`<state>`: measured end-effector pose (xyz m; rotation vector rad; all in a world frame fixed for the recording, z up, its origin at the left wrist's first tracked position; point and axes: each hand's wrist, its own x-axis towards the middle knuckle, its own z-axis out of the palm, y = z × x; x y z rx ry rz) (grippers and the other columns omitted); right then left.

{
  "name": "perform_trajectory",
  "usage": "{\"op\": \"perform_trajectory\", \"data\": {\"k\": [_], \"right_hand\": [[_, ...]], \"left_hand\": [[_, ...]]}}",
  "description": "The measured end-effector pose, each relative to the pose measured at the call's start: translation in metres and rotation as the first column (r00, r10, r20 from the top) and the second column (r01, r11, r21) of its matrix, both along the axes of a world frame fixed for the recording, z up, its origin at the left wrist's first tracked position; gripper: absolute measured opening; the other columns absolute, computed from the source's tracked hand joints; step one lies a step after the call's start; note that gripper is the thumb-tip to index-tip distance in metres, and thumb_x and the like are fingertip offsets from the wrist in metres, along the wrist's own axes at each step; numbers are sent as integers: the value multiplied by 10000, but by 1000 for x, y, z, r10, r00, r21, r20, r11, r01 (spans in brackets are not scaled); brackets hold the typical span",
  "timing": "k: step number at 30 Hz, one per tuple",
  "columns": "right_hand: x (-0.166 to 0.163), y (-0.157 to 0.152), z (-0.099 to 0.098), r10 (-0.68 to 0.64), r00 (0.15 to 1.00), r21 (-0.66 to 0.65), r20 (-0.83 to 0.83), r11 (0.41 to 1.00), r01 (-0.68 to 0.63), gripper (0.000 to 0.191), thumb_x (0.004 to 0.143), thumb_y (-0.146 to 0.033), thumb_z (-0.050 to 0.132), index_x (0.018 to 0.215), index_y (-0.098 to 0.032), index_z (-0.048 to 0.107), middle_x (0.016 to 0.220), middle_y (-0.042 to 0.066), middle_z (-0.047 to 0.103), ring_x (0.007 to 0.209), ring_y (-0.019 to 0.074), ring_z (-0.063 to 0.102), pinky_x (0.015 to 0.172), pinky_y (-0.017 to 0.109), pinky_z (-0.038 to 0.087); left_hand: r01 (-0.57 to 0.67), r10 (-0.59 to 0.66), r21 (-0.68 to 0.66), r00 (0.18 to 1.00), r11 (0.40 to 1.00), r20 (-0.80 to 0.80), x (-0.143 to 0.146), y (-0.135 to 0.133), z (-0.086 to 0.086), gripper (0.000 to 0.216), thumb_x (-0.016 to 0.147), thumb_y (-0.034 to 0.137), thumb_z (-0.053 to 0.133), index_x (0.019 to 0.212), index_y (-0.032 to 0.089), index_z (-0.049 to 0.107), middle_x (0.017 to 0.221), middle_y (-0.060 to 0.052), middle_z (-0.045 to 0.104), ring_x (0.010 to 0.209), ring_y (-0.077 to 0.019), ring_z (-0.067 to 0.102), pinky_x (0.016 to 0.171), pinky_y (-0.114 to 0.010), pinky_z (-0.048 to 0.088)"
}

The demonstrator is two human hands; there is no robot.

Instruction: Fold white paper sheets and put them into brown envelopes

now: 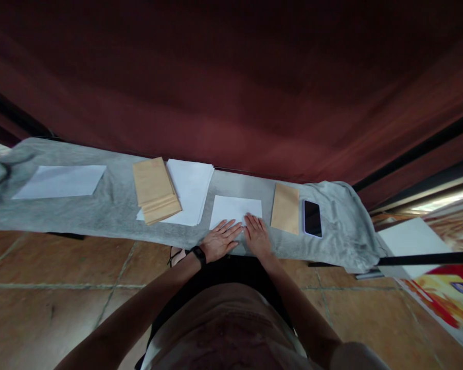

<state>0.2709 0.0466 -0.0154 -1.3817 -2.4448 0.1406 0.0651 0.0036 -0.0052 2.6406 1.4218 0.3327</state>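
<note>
A white sheet of paper (233,205) lies on the grey cloth in front of me, its near edge under my fingers. My left hand (218,241), a dark watch on its wrist, rests with fingers stretched out at the sheet's near left. Beside it, my right hand (256,235) lies flat with fingers extended over the near right part. Just right of the sheet is a single brown envelope (285,208). To the left, a pile of brown envelopes (154,182) overlaps a stack of white paper (191,187).
A smartphone (312,218) lies right of the single envelope. Another white sheet (61,181) is at the far left of the cloth-covered bench (116,216). A dark red curtain (224,118) hangs behind. A red and yellow box (447,293) stands at the right.
</note>
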Motion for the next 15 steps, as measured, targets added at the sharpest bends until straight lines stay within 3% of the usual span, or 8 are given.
{"op": "perform_trajectory", "data": {"k": [4,7,15], "right_hand": [[8,-21,4,143,990,-36,14,989,-143,493,1070,-322,360,1531,-164,438,1586,80,437,1472,217,402,1245,440,270],[10,-25,6,159,987,-41,19,986,-159,505,1078,-334,351,1550,-161,402,1608,73,398,1485,215,379,1247,437,272],[-8,15,4,177,983,-42,42,984,-175,471,1075,-337,386,1522,-203,453,1606,69,399,1489,216,379,1241,452,288]], "left_hand": [[6,-6,-17,1000,1000,-6,0,-6,-1,553,1055,434,350,1571,234,349,1619,-26,394,1538,-176,263,1275,-399,163],[9,-9,-12,1000,1000,-19,-2,-8,-4,568,1054,443,356,1572,211,345,1615,-43,399,1540,-190,259,1275,-407,166],[19,-19,-13,999,1000,-43,-3,-7,-7,555,1055,464,343,1530,189,424,1584,-69,447,1534,-197,277,1276,-427,175]]}}
